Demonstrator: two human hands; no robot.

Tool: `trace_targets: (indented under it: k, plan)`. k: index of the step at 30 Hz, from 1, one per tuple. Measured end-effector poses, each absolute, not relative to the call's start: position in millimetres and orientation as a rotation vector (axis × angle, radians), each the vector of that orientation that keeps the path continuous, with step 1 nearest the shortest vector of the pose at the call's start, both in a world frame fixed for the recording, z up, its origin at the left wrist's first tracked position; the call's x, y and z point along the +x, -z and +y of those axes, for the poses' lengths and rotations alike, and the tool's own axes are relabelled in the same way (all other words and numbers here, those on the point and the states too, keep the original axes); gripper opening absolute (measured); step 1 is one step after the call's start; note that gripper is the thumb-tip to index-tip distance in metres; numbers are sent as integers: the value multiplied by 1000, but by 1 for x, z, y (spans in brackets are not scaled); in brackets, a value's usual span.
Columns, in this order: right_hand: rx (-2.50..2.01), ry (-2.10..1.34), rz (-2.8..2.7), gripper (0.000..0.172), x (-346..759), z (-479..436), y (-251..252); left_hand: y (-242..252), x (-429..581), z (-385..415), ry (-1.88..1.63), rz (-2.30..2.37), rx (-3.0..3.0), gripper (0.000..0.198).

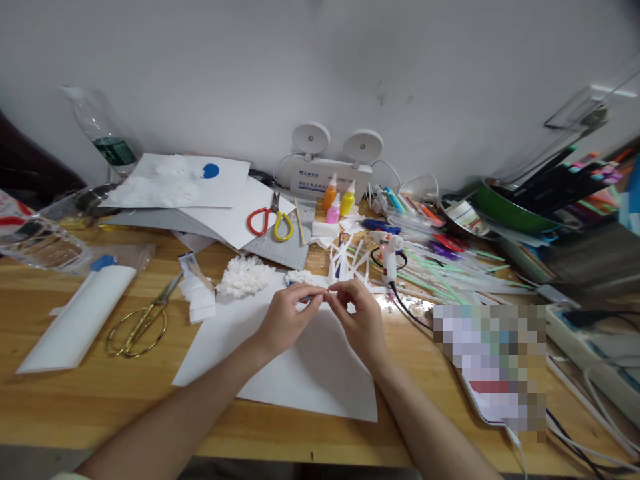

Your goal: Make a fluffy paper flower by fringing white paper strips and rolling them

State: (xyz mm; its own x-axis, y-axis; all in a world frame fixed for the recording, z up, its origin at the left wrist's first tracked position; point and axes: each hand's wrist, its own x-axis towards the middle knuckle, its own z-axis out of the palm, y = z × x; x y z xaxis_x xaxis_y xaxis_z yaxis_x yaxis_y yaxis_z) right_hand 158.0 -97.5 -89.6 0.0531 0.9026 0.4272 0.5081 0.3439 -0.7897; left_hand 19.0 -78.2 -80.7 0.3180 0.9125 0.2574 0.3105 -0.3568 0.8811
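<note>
In the head view, the left hand [290, 317] and the right hand [361, 315] meet above a white sheet [310, 390] lying on the wooden surface [215, 430]. Each grip has thumb and forefinger pinched together on a small piece [326, 291] between the two hands, too tiny to make out. Just beyond the left hand sit a white fluffy bundle [244, 277] and a smaller white cluster [299, 276]; white strips [345, 260] spread out beyond the right hand. The glue gun [389, 257] stands upright to the right of them, its dark cord trailing forward. Farther back, the cutters [275, 202], with one red and one yellow handle, lie near three small bottles: orange [329, 193], yellow [347, 200] and pink [333, 210]. Gold-handled scissors [159, 302] rest at left, beside a rolled white paper [80, 320].
</note>
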Motion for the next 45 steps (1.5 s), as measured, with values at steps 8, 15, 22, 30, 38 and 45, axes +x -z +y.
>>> trace_targets:
  k: [8, 15, 22, 30, 38, 45]
  plan:
    - [-1234, -297, -1610, 9, 156, -99, 92, 83, 19, -78, -992, 1092, 1802, 19]
    - [-1265, -416, -1626, 6, 156, -98, 90, 83, 19, -77, -998, 1132, 1752, 16]
    - [-1289, -581, -1657, 6, 158, -97, 91, 79, 16, -75, -1013, 1138, 1840, 15]
    - [-1257, -720, -1729, 7, 166, -94, 89, 74, 13, -73, -897, 1077, 1845, 16]
    - [-1297, -827, -1660, 11, 169, -91, 91, 71, 10, -71, -791, 1079, 1871, 16]
    - [-1283, -1218, -1514, 16, 181, -89, 88, 64, -2, -64, -575, 1024, 1818, 20]
